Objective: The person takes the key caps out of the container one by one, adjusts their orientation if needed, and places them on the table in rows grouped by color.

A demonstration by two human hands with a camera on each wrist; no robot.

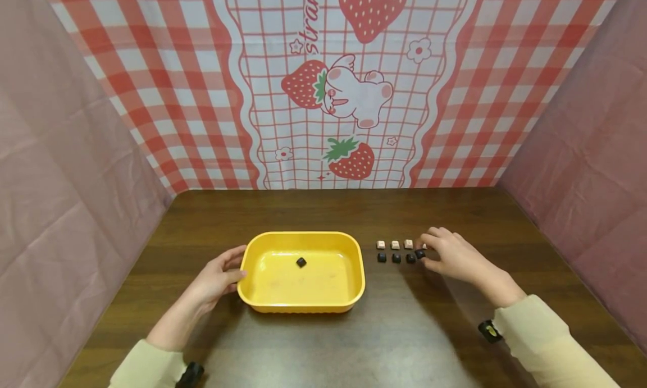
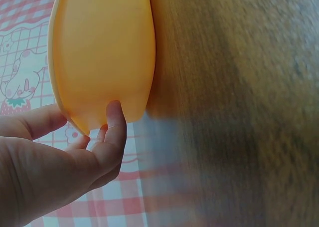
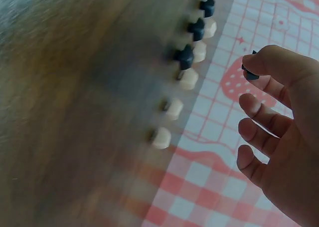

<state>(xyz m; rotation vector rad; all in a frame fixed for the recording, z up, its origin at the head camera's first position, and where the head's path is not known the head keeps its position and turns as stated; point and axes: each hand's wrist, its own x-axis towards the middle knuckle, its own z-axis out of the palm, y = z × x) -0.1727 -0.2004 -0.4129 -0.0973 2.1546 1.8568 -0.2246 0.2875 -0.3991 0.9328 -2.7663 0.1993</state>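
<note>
Right hand pinching a black cap between thumb and forefinger, other fingers loosely curled beneath; lifted just clear of the tabletop in the right wrist view. Left hand resting against the left wall of the yellow tray, thumb and fingers pressing the outer side, nothing held inside the grip.

To do this step well: keep the pinch light but firm on the cap's sides, since the piece is small and could twist out. Lift straight up before travelling left, so neighbours stay undisturbed. Keep the left hand bracing the tray so it does not slide.

Cap at the very fingertips of the right hand, at the right end of the black row. Remaining black caps, 3 visible in the head view, just left of that hand in a line. Beige caps in a parallel row just behind them, some partly hidden by the fingers. 1 black cap already lying inside the tray, near the middle. Tray well left of the pinched cap, with bare tabletop between.
</note>
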